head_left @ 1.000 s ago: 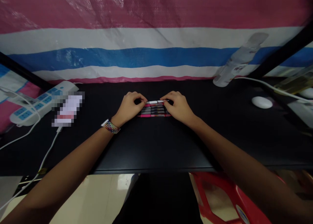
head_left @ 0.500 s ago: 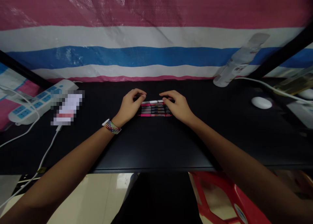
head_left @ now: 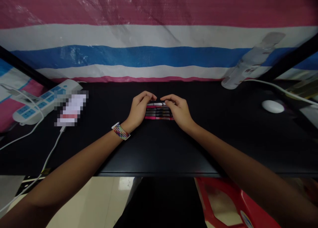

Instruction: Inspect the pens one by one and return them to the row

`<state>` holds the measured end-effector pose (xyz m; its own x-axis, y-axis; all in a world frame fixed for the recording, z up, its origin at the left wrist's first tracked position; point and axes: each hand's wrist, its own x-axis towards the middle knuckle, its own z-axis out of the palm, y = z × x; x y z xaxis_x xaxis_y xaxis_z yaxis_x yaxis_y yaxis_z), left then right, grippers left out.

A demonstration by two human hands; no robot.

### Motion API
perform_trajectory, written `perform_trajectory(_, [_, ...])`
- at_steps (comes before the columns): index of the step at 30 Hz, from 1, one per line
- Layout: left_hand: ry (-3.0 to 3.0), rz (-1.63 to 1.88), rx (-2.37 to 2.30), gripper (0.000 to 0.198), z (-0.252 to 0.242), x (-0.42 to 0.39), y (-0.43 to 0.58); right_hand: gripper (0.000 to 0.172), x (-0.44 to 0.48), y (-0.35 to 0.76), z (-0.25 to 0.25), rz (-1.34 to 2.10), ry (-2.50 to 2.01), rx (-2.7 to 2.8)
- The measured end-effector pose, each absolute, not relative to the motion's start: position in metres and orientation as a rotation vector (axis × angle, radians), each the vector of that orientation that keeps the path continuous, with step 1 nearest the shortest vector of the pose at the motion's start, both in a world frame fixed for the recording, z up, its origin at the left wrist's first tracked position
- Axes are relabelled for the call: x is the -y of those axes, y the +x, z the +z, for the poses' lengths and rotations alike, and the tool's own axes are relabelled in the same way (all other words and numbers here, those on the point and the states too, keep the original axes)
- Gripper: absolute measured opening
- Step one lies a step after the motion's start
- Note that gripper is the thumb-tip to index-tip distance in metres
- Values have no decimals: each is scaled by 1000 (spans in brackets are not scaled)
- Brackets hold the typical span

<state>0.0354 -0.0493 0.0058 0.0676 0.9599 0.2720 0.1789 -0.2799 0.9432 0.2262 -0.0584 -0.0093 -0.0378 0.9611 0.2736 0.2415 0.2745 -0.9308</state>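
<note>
Several pens point(head_left: 159, 114) lie side by side in a row on the black desk point(head_left: 159, 148), pointing left to right. A white pen point(head_left: 158, 104) forms the far edge of the row; pink and dark ones lie nearer. My left hand point(head_left: 141, 108), with a woven band on its wrist, curls round the left ends. My right hand point(head_left: 180, 110) curls round the right ends, thumb by the white pen. Between them the two hands clasp the row, their index fingertips almost meeting beyond it. My palms hide the pen ends.
At the left are a power strip point(head_left: 44, 103) and a blurred-out phone point(head_left: 72, 108) on a white cable. A bottle point(head_left: 248, 65) and a white mouse point(head_left: 272, 106) stand at the right. Striped sheeting point(head_left: 159, 57) hangs behind the desk; a red stool point(head_left: 213, 201) is below.
My left hand has moved right, closer in on the pens' left ends, and the gap between the hands has narrowed. The whole view has shifted slightly.
</note>
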Motion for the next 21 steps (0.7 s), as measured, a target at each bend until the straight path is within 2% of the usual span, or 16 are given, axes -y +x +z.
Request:
perform_trajectory(13, [1592, 1242, -1153, 28, 10, 61, 41, 25, 68, 226, -3, 752, -1213, 1710])
perform_trajectory(21, [1694, 1254, -1197, 22, 12, 62, 40, 25, 73, 227, 5, 706, -1183, 1815])
